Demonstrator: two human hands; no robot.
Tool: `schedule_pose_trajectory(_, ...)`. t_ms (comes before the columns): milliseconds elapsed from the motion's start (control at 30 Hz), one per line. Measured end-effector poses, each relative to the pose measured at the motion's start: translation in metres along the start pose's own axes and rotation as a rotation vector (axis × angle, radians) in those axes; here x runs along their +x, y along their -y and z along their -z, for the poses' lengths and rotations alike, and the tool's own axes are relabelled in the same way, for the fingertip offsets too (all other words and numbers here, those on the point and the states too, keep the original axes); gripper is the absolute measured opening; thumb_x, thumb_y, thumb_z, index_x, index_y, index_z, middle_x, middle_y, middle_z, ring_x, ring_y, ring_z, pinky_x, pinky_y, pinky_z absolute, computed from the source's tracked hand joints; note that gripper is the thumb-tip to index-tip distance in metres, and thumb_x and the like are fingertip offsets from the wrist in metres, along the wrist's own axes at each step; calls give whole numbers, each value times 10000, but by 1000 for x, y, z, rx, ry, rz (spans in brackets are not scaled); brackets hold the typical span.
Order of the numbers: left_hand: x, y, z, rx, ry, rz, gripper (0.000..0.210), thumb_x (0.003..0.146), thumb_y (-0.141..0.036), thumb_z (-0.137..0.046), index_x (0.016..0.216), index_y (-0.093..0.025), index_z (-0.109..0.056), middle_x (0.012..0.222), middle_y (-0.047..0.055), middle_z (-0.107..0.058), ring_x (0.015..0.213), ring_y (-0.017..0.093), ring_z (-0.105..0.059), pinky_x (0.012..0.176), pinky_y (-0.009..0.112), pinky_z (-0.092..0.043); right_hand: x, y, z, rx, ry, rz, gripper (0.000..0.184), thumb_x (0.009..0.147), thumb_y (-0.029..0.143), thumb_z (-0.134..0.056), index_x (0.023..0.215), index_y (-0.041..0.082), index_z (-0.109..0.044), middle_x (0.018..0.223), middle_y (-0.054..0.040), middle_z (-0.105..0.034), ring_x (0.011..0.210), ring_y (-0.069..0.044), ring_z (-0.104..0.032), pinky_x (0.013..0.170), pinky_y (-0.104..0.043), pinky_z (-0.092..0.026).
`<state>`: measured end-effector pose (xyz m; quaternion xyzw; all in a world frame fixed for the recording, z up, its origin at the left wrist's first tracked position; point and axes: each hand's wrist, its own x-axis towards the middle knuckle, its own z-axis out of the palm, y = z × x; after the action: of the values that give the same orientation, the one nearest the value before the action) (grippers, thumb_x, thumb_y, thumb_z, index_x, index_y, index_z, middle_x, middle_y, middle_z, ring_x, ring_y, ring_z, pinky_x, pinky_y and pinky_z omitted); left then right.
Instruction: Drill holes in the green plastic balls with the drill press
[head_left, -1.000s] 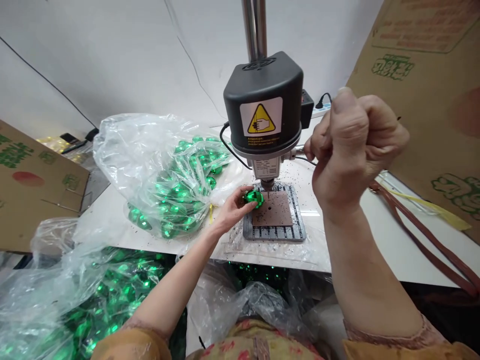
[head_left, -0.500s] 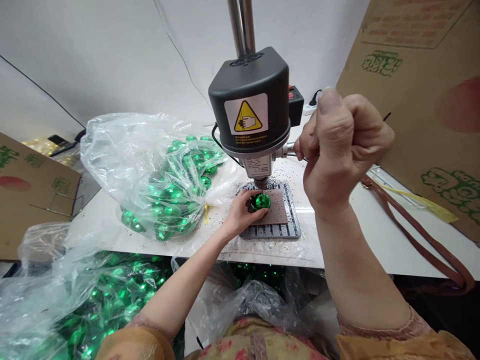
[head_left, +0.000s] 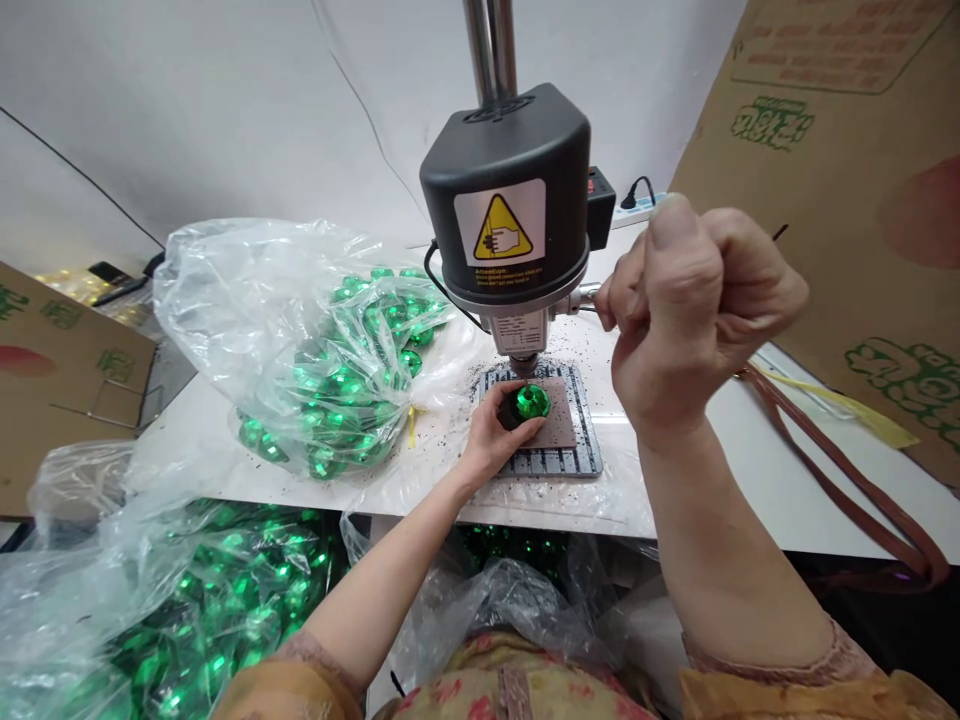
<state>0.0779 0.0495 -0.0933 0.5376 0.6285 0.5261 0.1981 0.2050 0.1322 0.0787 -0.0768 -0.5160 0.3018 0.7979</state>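
Note:
My left hand (head_left: 493, 432) is closed around a shiny green faceted ball (head_left: 533, 401), thumb in front and fingers behind. A dark patch shows on the ball's left side. The ball sits over a brownish board (head_left: 559, 425) on the slotted metal base (head_left: 589, 460), just below the chuck (head_left: 525, 366) of a small bench drill press (head_left: 506, 190). Whether the bit touches the ball is too small to tell. My right hand (head_left: 690, 300) is a raised fist on the drill press's feed lever (head_left: 587, 298); its fingers hide the lever's end.
A clear plastic bag (head_left: 225, 300) of green faceted balls lies left on the white table (head_left: 225, 465). More balls fill a bag (head_left: 225, 590) below the table edge. Cardboard boxes (head_left: 840, 220) flank both sides. A brown strap (head_left: 840, 470) lies at right. Dark shavings surround the base.
The ball has turned and shifted slightly right in my left hand, showing its dark left side. My right fist has moved slightly right. The view has shifted a little.

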Motion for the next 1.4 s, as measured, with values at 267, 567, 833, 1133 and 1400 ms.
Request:
schedule_pose_trajectory(267, -2, 1, -1, -52, 28, 8, 497, 797, -370, -849, 1218, -213, -636, 1164, 71, -723, 1071, 240, -693, 966, 392, -560, -18, -4, 5, -19, -60, 83, 559, 922, 250, -591, 582, 175, -153, 480, 51, -235, 427, -39, -327, 491, -279, -290)
schedule_pose_trajectory(567, -3, 3, 0, -31, 17, -16, 491, 820, -371, -836, 1239, -223, -628, 1196, 78, -715, 1102, 244, -688, 983, 398, -555, -24, -10, 13, 1, -24, 151, 530, 924, 240, -566, 624, 187, -132, 522, 44, -193, 447, -20, -242, 461, -237, -261)
schedule_pose_trajectory(833, -3, 7, -2, -42, 27, -14, 494, 819, -392, -832, 1234, -222, -627, 1222, 86, -709, 1132, 252, -676, 1015, 410, -532, -35, -10, 22, 3, -11, 145, 464, 900, 210, -592, 622, 183, -222, 547, 60, -237, 462, -14, -288, 475, -223, -333)
schedule_pose_trajectory(1133, -3, 6, -2, -41, 15, -15, 492, 804, -383, -842, 1226, -227, -640, 1229, 84, -712, 1152, 258, -671, 1022, 410, -525, -33, -18, 20, 87, 36, 277, 411, 886, 113, -530, 626, 183, -219, 506, 74, -203, 414, -22, -227, 443, -215, -328)
schedule_pose_trajectory(1400, -3, 3, -2, -41, 4, -25, 472, 804, -362, -840, 1209, -222, -644, 1209, 85, -719, 1131, 255, -683, 1007, 410, -543, -42, -24, 32, 61, 116, 303, 468, 862, 110, -553, 600, 182, -172, 517, 61, -285, 438, -29, -257, 446, -251, -329)
